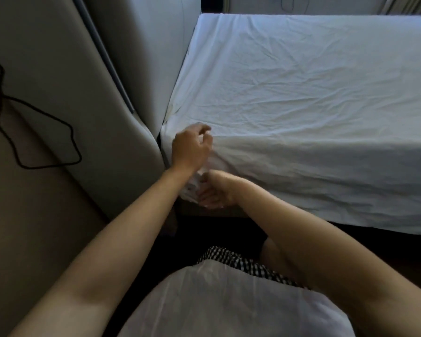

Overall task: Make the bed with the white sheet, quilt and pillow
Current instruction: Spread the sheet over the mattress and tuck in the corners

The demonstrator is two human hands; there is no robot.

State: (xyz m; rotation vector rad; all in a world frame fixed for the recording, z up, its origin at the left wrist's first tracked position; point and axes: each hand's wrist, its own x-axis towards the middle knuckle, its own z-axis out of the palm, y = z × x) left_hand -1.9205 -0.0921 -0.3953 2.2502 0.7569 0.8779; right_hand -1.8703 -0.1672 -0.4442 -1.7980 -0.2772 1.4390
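A wrinkled white sheet point(301, 88) covers the mattress and hangs down its near side. My left hand point(191, 148) is at the near left corner of the mattress with its fingers loosely curled over the top edge of the sheet. Just below it, my right hand point(215, 190) grips a bunched fold of the sheet's hanging corner against the side of the bed. No quilt or pillow is in view.
A padded grey headboard point(141, 59) stands against the bed's left end. Left of it a beige panel point(49, 76) carries a black cable point(34, 132). The floor below the bed is dark. My white top and checked shorts fill the bottom.
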